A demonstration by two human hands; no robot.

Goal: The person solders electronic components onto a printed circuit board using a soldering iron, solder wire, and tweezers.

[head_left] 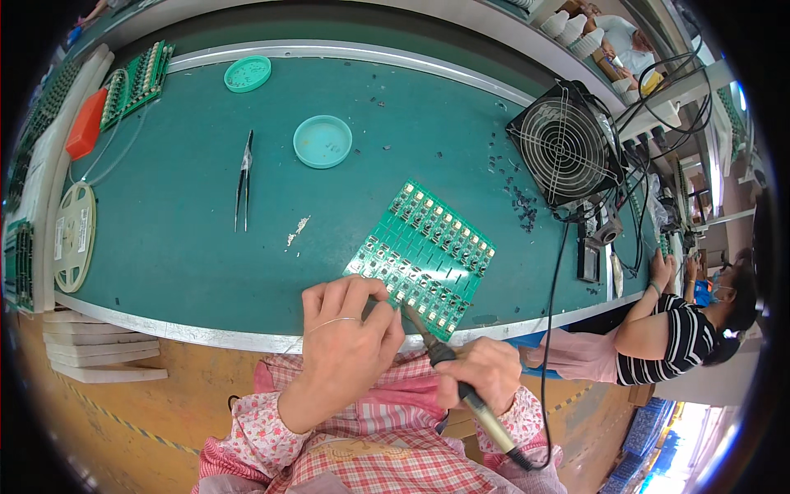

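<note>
From my remote seat I list: one circuit board (pixel 428 259), green, glossy and flat, set with rows of pale squares and dark chips, lying at the near edge of the desk (pixel 189 272), a smooth green top with a metal rim. One soldering iron (pixel 490 421), a dark grip and pale barrel, its fingers of the right hand (pixel 485 375) wrapped around it, tip end at the board. One left hand (pixel 350 333), fingers bent over the board's near-left edge; I cannot tell whether they pinch anything. Two round teal plastic dishes, one nearer (pixel 317 133), one farther (pixel 248 66). One pair of slender metal tweezers (pixel 245 177). One plastic reel (pixel 76 235), pale, with cut-outs. One square fan (pixel 561 142), wire-grilled. Loose dark chips (pixel 523 210), too many to count.
</note>
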